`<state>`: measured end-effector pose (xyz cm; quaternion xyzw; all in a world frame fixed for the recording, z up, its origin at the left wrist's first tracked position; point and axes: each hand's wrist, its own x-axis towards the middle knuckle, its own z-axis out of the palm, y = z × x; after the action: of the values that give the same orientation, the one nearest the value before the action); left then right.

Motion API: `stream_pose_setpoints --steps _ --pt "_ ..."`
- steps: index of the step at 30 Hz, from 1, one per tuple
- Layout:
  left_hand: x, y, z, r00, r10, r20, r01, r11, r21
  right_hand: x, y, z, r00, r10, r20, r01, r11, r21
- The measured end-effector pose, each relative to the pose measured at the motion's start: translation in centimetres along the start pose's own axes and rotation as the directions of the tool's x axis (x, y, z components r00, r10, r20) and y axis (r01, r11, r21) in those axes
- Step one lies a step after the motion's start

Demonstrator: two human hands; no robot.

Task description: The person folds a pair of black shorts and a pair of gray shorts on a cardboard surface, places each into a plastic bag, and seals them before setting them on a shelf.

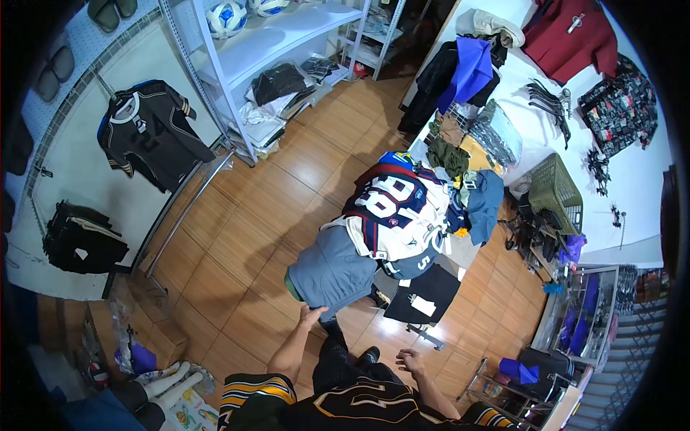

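My left hand [311,317] is closed on the lower edge of a grey garment [334,267], which hangs over the near side of the clothes pile. A strip of green fabric shows along its left edge. My right hand [410,362] is held low on the right, fingers loosely curled and apart, with nothing in it. Beyond the grey garment lie white and navy jerseys [392,201] with large numbers. To their right is a black garment [422,296] with a white tag [423,307] on it.
A metal shelf [287,36] with balls and bagged clothes stands at the back. A black jersey [147,133] hangs on the left wall. At the right are a green plastic basket [557,194] and a glass display case [578,316]. Cardboard boxes [154,337] sit at the lower left.
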<state>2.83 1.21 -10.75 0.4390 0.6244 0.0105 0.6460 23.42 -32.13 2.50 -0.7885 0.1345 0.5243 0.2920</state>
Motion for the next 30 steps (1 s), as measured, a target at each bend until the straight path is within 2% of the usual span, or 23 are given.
stream_pose_setpoints --steps 5,7,8,10,11,13,14,16,17,18,20,23,24,26,27,28,30 --pt "-2.5 0.5 0.8 0.998 0.063 0.019 -0.061 0.996 -0.061 1.0 2.1 -0.1 0.999 0.018 0.045 -0.018 1.0 0.012" --pt "-3.3 0.7 1.5 0.989 0.122 -0.084 -0.125 0.992 -0.028 1.5 2.9 -0.2 0.997 0.036 0.064 -0.038 0.999 0.031" --pt "-3.6 0.9 1.7 0.987 0.133 -0.086 -0.135 0.991 -0.021 1.7 3.3 -0.4 0.997 0.029 0.068 -0.032 0.999 0.041" --pt "-4.8 1.4 2.4 0.911 0.376 -0.169 -0.399 0.908 -0.132 2.0 4.3 -0.8 0.997 0.028 0.068 -0.033 0.997 0.076" --pt "-5.2 1.9 2.6 0.907 0.387 -0.165 -0.409 0.904 -0.124 2.1 4.8 -1.1 0.997 0.021 0.07 -0.027 0.996 0.088" --pt "-6.0 3.5 2.8 0.859 0.424 -0.287 -0.423 0.903 0.07 2.2 5.7 -1.5 0.999 0.026 0.039 -0.031 0.992 0.125" --pt "-6.7 4.8 3.0 0.853 0.44 -0.281 -0.436 0.896 0.08 2.2 6.2 -1.7 0.999 0.018 0.041 -0.023 0.99 0.141" --pt "-10.7 9.6 3.1 0.942 0.226 -0.25 -0.279 0.939 -0.202 2.3 7.4 -2.5 0.999 0.02 0.032 -0.025 0.986 0.166" --pt "-8.0 8.8 2.9 0.93 0.295 -0.219 -0.336 0.924 -0.183 2.1 8.2 -2.8 0.999 0.013 0.033 -0.019 0.983 0.184" --pt "-8.5 9.7 2.8 0.926 0.311 -0.212 -0.349 0.921 -0.172 2.0 9.0 -3.2 1.0 0.009 0.021 -0.014 0.973 0.23" --pt "-9.9 13.1 3.3 0.905 0.422 -0.058 -0.421 0.865 -0.274 2.2 11.2 -4.2 1.0 -0.001 0.008 -0.001 0.956 0.295" --pt "-10.9 16.3 4.7 0.874 0.482 -0.062 -0.486 0.861 -0.148 2.5 14.2 -5.8 1.0 0.02 0.006 -0.021 0.917 0.398" --pt "-12.7 17.7 5.7 0.856 0.508 -0.092 -0.516 0.847 -0.124 2.4 15.3 -6.4 1.0 0.03 -0.005 -0.026 0.901 0.434" --pt "-7.4 17.1 6.4 0.718 0.693 -0.069 -0.685 0.72 0.11 2.0 17.1 -7.3 0.999 0.041 -0.014 -0.029 0.871 0.49" --pt "-10.8 18.8 7.5 0.693 0.72 -0.044 -0.712 0.692 0.115 2.1 18.0 -7.9 0.999 0.025 -0.034 -0.005 0.864 0.504" --pt "-17.7 21.5 8.8 0.588 0.809 -0.025 -0.772 0.57 0.28 2.1 19.2 -8.4 0.998 0.012 -0.055 0.018 0.855 0.519" --pt "-20.6 23.1 10.9 0.512 0.855 0.089 -0.833 0.468 0.295 1.8 20.8 -9.8 0.997 0.002 -0.077 0.041 0.834 0.55"
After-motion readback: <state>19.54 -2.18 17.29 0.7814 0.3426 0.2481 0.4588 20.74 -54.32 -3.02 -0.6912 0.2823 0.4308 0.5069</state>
